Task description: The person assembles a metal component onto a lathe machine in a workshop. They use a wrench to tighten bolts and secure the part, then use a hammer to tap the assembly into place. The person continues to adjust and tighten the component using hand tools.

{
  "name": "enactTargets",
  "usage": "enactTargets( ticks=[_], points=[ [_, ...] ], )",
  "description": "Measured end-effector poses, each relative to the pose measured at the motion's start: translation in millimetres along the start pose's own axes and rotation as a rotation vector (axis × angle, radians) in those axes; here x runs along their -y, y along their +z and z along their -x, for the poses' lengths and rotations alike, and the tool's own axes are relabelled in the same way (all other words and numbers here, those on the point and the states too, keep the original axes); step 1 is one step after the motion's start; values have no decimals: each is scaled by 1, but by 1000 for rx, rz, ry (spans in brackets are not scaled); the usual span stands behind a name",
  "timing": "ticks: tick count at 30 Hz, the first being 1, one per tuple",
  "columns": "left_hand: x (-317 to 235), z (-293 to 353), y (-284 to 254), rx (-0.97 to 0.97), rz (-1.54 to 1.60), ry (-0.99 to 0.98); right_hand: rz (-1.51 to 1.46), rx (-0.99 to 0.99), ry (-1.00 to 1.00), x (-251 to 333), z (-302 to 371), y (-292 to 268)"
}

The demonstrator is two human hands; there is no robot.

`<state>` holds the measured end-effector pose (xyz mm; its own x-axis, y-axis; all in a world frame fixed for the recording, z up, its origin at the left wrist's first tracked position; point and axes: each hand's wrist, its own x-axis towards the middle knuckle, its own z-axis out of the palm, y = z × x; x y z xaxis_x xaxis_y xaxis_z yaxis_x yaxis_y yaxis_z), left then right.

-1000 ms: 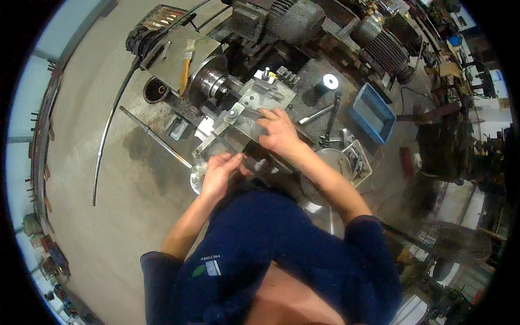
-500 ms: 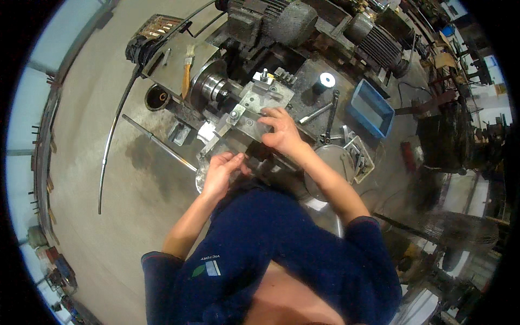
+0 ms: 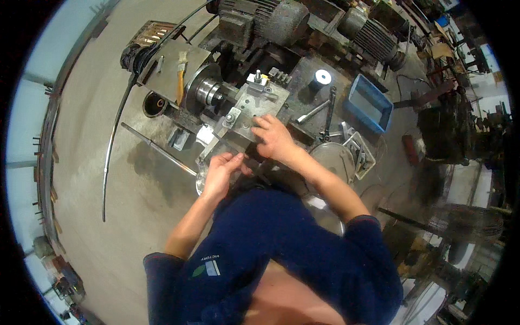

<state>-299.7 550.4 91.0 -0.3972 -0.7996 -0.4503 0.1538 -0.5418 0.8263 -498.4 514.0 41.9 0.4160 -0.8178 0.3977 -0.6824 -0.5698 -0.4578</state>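
Observation:
In front of me is a small lathe-like machine with a round steel chuck [image 3: 208,91] and a flat grey tool slide [image 3: 265,105] carrying bolts and clamped blocks. My right hand [image 3: 273,140] lies over the near right edge of the slide, its fingers bent but apart, with nothing seen in them. My left hand [image 3: 222,172] is at the near side of the machine, below the slide. Its thumb and fingers are pressed together; whatever is between them is hidden. A bolt with a nut [image 3: 229,118] stands on the slide between the hands.
A wooden-handled brush [image 3: 180,86] lies on the machine's headstock cover. To the right are a white-topped cylinder [image 3: 323,77], a wrench [image 3: 330,114], a blue bin [image 3: 370,104] and a round metal disc [image 3: 331,162]. A long metal rod [image 3: 160,149] juts out to the left. Electric motors [image 3: 281,21] stand behind.
The view has shifted slightly. My right hand has slid a little toward me along the slide's edge, fingers drawn closer together. My left hand stays in place.

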Motion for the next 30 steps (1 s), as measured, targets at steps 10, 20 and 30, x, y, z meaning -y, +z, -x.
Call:
enactTargets(
  ticks=[10,20,30],
  points=[
    [1,-1,-2,-14,7,7,17,-48,121,-7,-8,-2],
    [0,-4,2,-13,13,-3,1,3,124,4,-8,-1],
    [1,-8,8,-10,32,12,-394,-24,247,39,36,-42]
  ],
)
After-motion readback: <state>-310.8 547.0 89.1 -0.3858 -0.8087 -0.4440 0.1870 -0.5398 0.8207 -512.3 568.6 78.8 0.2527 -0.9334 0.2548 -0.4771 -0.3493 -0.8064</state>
